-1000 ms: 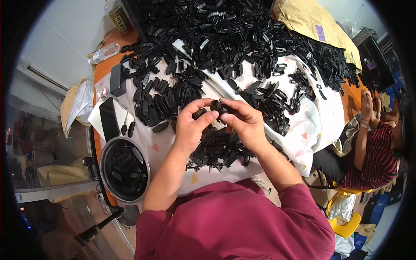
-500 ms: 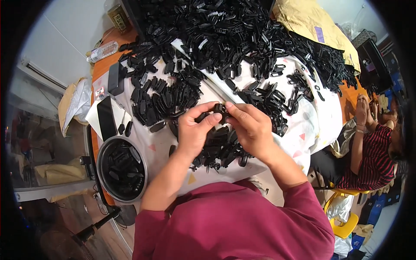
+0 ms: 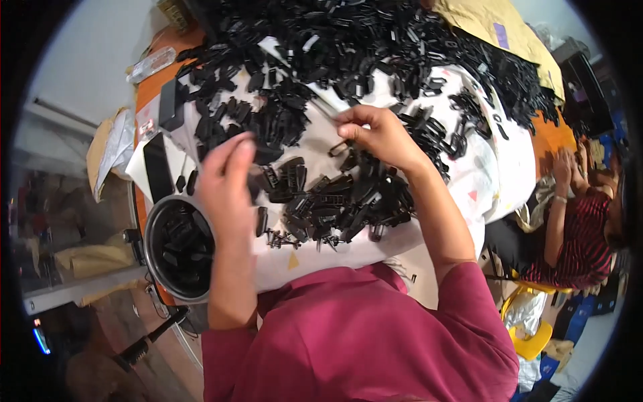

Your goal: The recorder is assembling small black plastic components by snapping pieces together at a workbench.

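Note:
My left hand [image 3: 228,177] is smeared by motion above the left side of the cloth, between the bowl and a heap of black plastic parts [image 3: 281,124]. Whether it holds anything is hidden by the blur. Thumb and fingertips of my right hand [image 3: 385,137] are pinched together over the middle of the cloth; what is between them is too small to make out. Just below those fingertips shows a small black loop-shaped part [image 3: 340,148]. Nearer to me lies a pile of black ribbed plastic pieces [image 3: 328,199], with small dark pin-like bits [image 3: 281,238] along its front edge.
A round bowl [image 3: 149,251] of black parts stands at the left, near a phone [image 3: 159,167] and a dark box [image 3: 169,107]. A plastic bottle [image 3: 152,64] lies behind. A huge black heap [image 3: 335,33] fills the back. Another person [image 3: 576,224] sits at the right.
My hands have parted from the dark part they held together. The left moved left, toward the bowl side; the right moved slightly up and away. The pile between them now shows.

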A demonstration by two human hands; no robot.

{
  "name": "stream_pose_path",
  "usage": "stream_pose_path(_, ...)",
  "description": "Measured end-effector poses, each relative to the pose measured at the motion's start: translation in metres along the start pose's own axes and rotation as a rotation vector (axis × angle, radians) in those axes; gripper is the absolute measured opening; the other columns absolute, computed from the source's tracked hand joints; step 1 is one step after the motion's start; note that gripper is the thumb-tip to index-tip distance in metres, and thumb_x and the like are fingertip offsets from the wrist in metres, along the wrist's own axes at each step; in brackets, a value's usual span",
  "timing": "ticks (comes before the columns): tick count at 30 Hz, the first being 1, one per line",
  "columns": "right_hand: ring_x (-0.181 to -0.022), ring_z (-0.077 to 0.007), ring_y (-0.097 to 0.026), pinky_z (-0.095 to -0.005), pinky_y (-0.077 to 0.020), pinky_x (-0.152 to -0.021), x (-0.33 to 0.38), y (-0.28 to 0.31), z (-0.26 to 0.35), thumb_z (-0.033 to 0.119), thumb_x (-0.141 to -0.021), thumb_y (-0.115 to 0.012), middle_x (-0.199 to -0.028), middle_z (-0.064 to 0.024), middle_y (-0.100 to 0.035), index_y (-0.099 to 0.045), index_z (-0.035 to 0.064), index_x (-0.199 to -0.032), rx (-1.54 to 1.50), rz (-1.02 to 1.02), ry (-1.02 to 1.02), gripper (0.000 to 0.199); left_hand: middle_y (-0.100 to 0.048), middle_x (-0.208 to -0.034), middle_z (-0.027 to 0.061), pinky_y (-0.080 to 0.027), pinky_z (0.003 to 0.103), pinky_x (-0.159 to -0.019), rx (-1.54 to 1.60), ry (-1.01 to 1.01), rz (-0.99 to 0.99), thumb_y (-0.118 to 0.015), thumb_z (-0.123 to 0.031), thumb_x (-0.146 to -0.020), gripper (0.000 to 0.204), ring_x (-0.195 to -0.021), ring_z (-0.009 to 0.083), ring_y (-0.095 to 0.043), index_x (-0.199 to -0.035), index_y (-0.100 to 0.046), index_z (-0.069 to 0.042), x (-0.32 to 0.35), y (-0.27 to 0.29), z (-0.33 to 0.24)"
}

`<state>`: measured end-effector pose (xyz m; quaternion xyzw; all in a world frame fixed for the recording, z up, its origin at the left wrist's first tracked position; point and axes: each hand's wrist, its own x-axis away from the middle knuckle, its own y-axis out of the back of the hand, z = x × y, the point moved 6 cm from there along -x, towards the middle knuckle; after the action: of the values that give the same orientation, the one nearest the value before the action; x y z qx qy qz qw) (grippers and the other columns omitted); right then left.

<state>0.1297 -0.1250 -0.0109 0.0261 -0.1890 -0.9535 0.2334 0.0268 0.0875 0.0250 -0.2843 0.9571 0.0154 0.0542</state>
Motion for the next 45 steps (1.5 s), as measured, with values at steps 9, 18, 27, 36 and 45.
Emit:
stream_pose_path(9,-0.084,-0.0242,-0.052,-0.0313,-0.0476,-0.064,0.003,-0.047,-0.018,0.007,-0.064,-0.055,-0.086,-0.0056,-0.056,-0.061,0.0059,-0.070,1.283,-0.034,0.390,0.009,-0.060,-0.088,0.0122,-0.043,0.034,-0.075,-1.334,0.029,-0.161,-0.062,-0.031,-0.077,0.031,-0.082,0.0266,-0.057,-0.092,-0.063,-0.004,0.027,0.178,0.006)
stream_pose_path(18,-0.078,-0.0271,-0.056,-0.0363,-0.0450,-0.067,0.013,-0.040,0.027,0.012,-0.072,-0.062,-0.080,-0.0102,-0.060,-0.057,0.0006,-0.088,0.717,-0.141,0.389,0.020,-0.060,-0.088,0.0062,-0.039,0.043,-0.073,-1.566,-0.237,0.280,-0.064,-0.019,-0.068,0.018,-0.088,0.0267,-0.054,-0.085,-0.065,-0.013,-0.007,0.046,0.045)
stream_pose_path(27,-0.072,-0.0164,-0.054,-0.0237,-0.0414,-0.053,0.015,-0.032,-0.003,0.013,-0.086,-0.042,-0.088,-0.0096,-0.059,-0.046,0.0024,-0.113,-0.704,-0.090,-0.200,0.029,-0.062,-0.069,0.0106,-0.042,0.042,-0.060,-1.505,-0.250,0.032,-0.048,-0.013,-0.075,0.012,-0.068,0.0266,-0.060,-0.073,-0.060,-0.008,0.004,0.059,0.007)
stream_pose_path(36,-0.062,-0.0157,-0.050,-0.0241,-0.0393,-0.048,0.030,-0.045,0.002,0.009,-0.086,-0.037,-0.086,-0.0123,-0.057,-0.038,0.0073,-0.124,-0.988,-0.194,-0.155,0.037,-0.062,-0.083,0.0083,-0.044,0.036,-0.072,-1.186,-0.436,0.164,-0.066,-0.016,-0.068,0.017,-0.083,0.0272,-0.057,-0.082,-0.066,-0.008,-0.003,0.071,-0.024)
stream_pose_path(45,-0.059,-0.0113,-0.050,-0.0212,-0.0366,-0.047,0.060,-0.019,-0.028,0.007,-0.084,-0.051,-0.086,-0.0102,-0.059,-0.046,0.0069,-0.105,-0.901,-0.379,-0.183,0.022,-0.060,-0.084,0.0046,-0.041,0.041,-0.074,-1.213,-0.370,0.447,-0.064,-0.019,-0.071,0.011,-0.088,0.0253,-0.054,-0.080,-0.068,-0.015,-0.005,-0.030,0.052)
